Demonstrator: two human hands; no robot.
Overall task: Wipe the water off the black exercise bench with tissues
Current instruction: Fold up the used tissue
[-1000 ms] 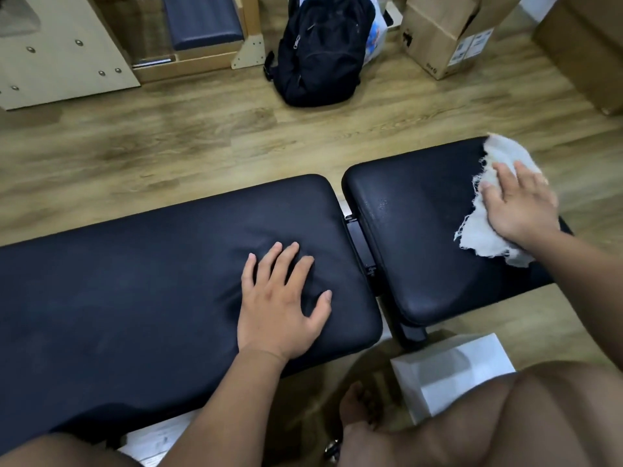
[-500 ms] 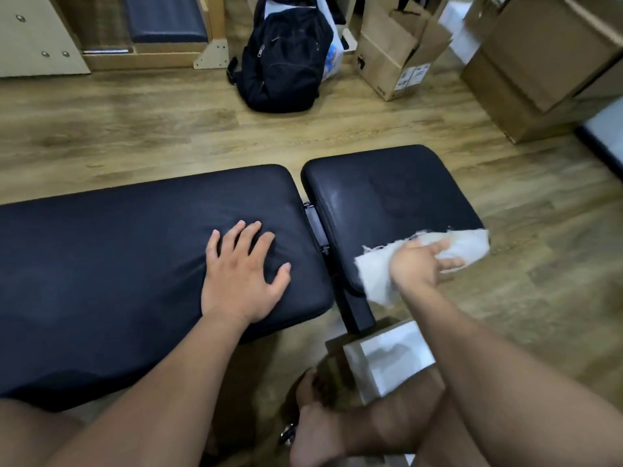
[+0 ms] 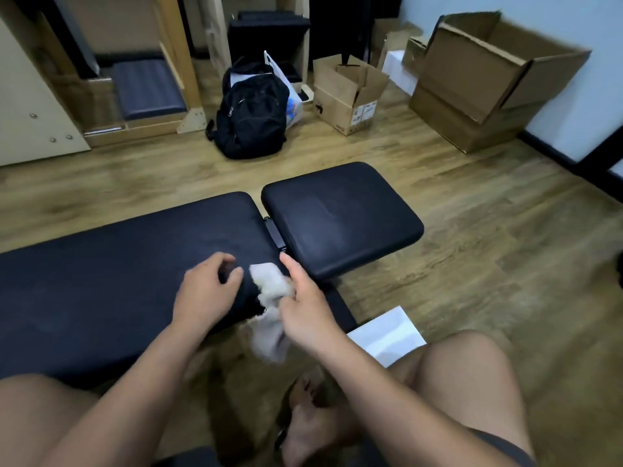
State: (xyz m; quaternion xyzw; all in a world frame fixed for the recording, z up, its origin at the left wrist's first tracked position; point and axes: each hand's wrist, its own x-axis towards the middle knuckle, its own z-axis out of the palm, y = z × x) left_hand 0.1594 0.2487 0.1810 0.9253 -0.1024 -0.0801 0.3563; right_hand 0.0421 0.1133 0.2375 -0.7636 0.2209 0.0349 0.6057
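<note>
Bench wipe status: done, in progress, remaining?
Done: the short black padded seat shows faint streaks, no clear drops. In hand: right hand grips the crumpled white tissue at the near edge of the long black bench pad; left hand hovers beside it. Left: long pad; wetness there unclear.

The black bench's long pad (image 3: 111, 284) and short seat pad (image 3: 340, 220) sat end to end on the wood-plank floor (image 3: 488, 264), a narrow gap between them. A crumpled tissue (image 3: 269, 288) hung at the long pad's near edge. On the floor beyond stood a black backpack (image 3: 251, 123) and open cardboard boxes (image 3: 347, 96); a white box (image 3: 387, 335) lay just beside the bench.
</note>
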